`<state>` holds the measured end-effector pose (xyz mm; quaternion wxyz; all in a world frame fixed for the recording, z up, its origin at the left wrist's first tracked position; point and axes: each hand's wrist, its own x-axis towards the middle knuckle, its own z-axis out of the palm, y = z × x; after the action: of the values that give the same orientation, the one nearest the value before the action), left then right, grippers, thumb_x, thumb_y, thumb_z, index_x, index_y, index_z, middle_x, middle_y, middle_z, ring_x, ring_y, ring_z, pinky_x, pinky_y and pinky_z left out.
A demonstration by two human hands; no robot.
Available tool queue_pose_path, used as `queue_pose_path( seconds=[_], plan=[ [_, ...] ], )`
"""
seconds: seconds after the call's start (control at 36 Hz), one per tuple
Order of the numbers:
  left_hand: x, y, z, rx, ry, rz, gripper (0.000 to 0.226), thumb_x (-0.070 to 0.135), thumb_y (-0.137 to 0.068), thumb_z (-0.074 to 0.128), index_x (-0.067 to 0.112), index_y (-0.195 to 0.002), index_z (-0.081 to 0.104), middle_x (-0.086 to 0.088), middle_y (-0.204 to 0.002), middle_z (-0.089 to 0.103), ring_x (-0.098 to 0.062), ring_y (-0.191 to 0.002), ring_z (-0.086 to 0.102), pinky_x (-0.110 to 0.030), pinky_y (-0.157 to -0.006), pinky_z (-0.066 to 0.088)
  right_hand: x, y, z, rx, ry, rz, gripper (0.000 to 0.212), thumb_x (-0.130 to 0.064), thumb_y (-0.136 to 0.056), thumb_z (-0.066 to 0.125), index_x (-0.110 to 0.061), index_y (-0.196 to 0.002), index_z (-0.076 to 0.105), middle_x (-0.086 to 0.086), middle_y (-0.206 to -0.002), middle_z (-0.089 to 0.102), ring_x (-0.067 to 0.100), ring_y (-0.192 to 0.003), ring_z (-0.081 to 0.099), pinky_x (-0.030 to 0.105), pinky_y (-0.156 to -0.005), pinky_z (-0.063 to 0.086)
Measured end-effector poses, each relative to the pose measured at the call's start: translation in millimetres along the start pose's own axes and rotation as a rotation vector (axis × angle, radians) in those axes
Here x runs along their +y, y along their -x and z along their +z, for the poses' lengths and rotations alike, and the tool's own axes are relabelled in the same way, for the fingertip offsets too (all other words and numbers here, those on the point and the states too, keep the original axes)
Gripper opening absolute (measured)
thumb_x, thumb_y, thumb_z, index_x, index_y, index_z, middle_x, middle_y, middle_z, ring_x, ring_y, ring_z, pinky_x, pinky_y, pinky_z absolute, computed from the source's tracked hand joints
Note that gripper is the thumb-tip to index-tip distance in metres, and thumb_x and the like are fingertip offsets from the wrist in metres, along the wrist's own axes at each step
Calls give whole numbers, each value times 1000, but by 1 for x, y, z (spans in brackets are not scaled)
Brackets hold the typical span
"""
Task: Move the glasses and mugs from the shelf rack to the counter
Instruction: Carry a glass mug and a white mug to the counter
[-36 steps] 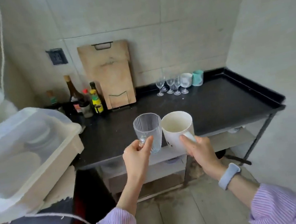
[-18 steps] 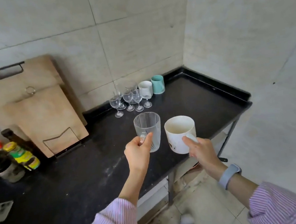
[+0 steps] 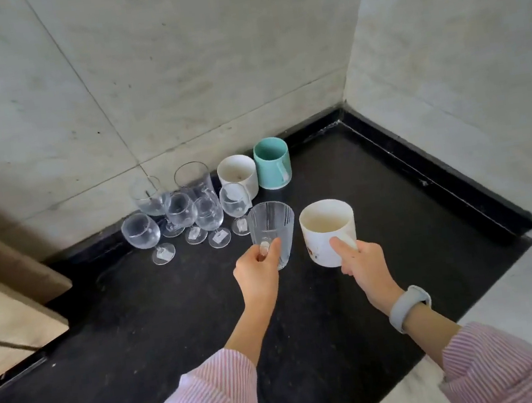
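My left hand (image 3: 257, 271) grips a clear ribbed glass mug (image 3: 273, 229) by its handle, upright above the black counter (image 3: 378, 217). Beside it, my right hand (image 3: 364, 261) holds a white mug (image 3: 326, 230) with a small red print, also by its handle. Just beyond them, against the back wall, stand several clear stemmed glasses (image 3: 142, 233), a second white mug (image 3: 237, 176) and a teal mug (image 3: 272, 162). The shelf rack is out of view.
Tiled walls meet in a corner at the back right. A raised black rim (image 3: 440, 175) runs along the counter's right side. Wooden cutting boards (image 3: 3, 300) lean at the far left. Bare counter surface lies in front of and right of the standing glassware.
Both hands have carried the glass mug and white mug over the counter toward the group at the back. The view has closed in on the corner; bottles and the plastic bin have left the frame.
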<state>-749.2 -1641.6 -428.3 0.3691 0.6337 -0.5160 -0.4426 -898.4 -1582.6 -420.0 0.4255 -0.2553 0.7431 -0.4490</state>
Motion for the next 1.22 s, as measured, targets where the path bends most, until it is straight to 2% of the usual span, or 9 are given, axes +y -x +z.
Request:
queue_pose_path(
  seconds=[0.25, 0.44, 0.56, 0.67, 0.75, 0.81, 0.89, 0.97, 1.22],
  plan=[
    [-13, -70, 56, 56, -16, -60, 47, 30, -83, 63, -11, -64, 49, -9, -59, 45, -15, -57, 37, -30, -57, 35, -2, -94, 14, -17, -15, 61, 34, -30, -87, 56, -11, -59, 50, 4, -56, 40, 16, -57, 38, 37, -66, 36],
    [-14, -94, 76, 104, -32, -28, 49, 29, -85, 62, 12, -52, 30, 2, -52, 32, -10, -51, 27, -19, -50, 27, -4, -129, 23, -34, -13, 24, 40, -29, -87, 55, -11, -54, 40, 4, -56, 36, 16, -57, 36, 36, -66, 37],
    [-16, -102, 84, 91, -20, -19, 44, 30, -87, 60, 9, -57, 35, 0, -55, 33, -11, -55, 28, -23, -53, 27, -8, -139, 28, -53, -80, -20, 26, -24, -91, 52, -11, -68, 55, 0, -70, 51, 14, -71, 49, 26, -66, 47],
    [-17, -105, 90, 70, 20, 3, 41, 27, -88, 58, 13, -56, 37, 5, -54, 36, -8, -51, 30, -14, -49, 30, -7, -147, 36, -81, -78, -25, 19, -30, -92, 47, -16, -85, 58, 5, -93, 59, 20, -91, 56, 39, -86, 50],
    [-16, -102, 94, 26, 109, 9, 28, 23, -91, 55, 17, -64, 49, 6, -62, 45, -1, -52, 43, -6, -55, 36, -3, -147, 41, -70, -18, -33, 34, -34, -95, 39, -14, -67, 45, 8, -70, 44, 18, -68, 43, 35, -71, 40],
    [-17, -101, 95, -26, 159, 11, 17, 21, -94, 49, 13, -86, 61, 5, -82, 58, 8, -71, 55, -2, -66, 40, 0, -146, 42, -79, 13, -36, 38, -33, -97, 36, -15, -63, 39, 5, -66, 37, 16, -63, 35, 31, -65, 32],
    [-21, -101, 96, -83, 142, 44, 24, 18, -97, 41, 14, -107, 62, 4, -108, 61, 1, -101, 55, -6, -83, 39, 6, -148, 43, -84, 57, -22, 34, -34, -97, 35, -17, -69, 45, 3, -74, 45, 15, -71, 43, 34, -77, 37],
    [-24, -102, 95, -132, 71, 90, 23, 17, -97, 40, 18, -106, 61, 4, -110, 59, 6, -98, 52, 0, -79, 36, 8, -150, 43, -91, 69, 6, 31, -35, -98, 34, -12, -89, 54, 7, -94, 53, 17, -89, 50, 36, -90, 39],
    [-28, -108, 91, -149, -117, 136, 27, 23, -96, 46, 16, -115, 63, 14, -101, 59, 8, -85, 54, -8, -82, 40, -2, -150, 48, -139, -23, 89, 38, -31, -96, 34, -9, -117, 57, 1, -111, 53, 12, -97, 46, 28, -90, 34]
  ],
)
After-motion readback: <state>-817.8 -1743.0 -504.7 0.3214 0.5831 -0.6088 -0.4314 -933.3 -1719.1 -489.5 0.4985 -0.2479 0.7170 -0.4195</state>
